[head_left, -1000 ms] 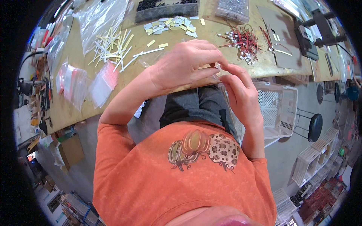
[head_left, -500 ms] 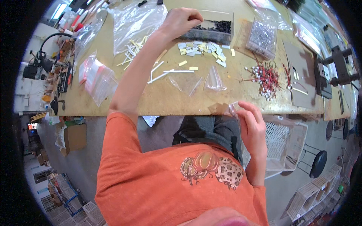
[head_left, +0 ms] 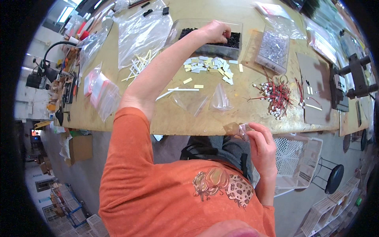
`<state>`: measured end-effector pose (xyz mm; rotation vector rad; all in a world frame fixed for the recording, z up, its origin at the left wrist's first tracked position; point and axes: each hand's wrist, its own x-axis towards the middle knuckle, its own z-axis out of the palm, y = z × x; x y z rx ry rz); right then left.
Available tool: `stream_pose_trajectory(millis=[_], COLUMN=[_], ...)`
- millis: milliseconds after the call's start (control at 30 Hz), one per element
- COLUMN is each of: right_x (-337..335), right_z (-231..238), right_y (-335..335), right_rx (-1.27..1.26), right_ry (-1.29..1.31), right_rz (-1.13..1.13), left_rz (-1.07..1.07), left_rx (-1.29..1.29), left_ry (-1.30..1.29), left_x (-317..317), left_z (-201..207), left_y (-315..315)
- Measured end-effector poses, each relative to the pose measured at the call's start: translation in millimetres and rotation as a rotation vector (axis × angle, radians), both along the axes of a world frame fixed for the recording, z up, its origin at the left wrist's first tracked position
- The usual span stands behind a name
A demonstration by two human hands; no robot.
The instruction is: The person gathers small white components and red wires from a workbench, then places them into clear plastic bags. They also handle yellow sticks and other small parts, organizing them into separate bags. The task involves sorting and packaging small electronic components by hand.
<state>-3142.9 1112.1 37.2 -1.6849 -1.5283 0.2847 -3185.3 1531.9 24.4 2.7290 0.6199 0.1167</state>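
My left hand [head_left: 218,32] reaches over a clear plastic box [head_left: 221,51] at the far side of the bench. Its fingers are curled down into the small black parts [head_left: 234,39] there; whatever they pinch is hidden. At the near edge, my right hand [head_left: 263,145] is closed on a small clear plastic bag [head_left: 244,130]. Two more little clear bags, one lying flat [head_left: 190,103] and one standing up in folds [head_left: 221,98], are on the bench between my hands. Small white and yellow strips [head_left: 211,64] lie scattered just in front of the box.
Red wires with white connectors [head_left: 278,96] are heaped at right. Behind them stands a clear box of transparent pieces [head_left: 273,51]. Thin white sticks [head_left: 138,65] and a stack of zip bags [head_left: 103,93] lie at left. A metal fixture [head_left: 341,87] stands far right.
My left hand has moved right across the box and lower into the black parts. My right hand keeps its hold on the small bag. The view has shifted slightly.
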Motion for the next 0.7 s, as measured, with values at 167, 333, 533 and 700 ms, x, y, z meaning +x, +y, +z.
stream_pose_trajectory(millis=[167, 333, 533, 700], right_x=[4.0, 6.2, 4.6, -3.0], right_z=[-1.6, -1.6, 0.2, 8.7], right_y=[-1.1, -6.4, -9.3, -9.5], right_rx=[0.008, 0.02, 0.035, 0.035], right_ry=[-0.007, -0.013, -0.041, -0.045], right_rz=[0.005, -0.011, -0.007, -0.005], left_rz=[-0.036, 0.073, 0.241, 0.257], left_rx=[-0.012, -0.254, -0.742, -0.728], left_ry=[-0.02, -0.108, -0.235, -0.247], left_x=[2.1, -14.5, -32.9, -49.0], left_z=[-0.4, 4.1, 11.3, 15.8], left_y=[-0.4, 8.1, 10.2, 10.0])
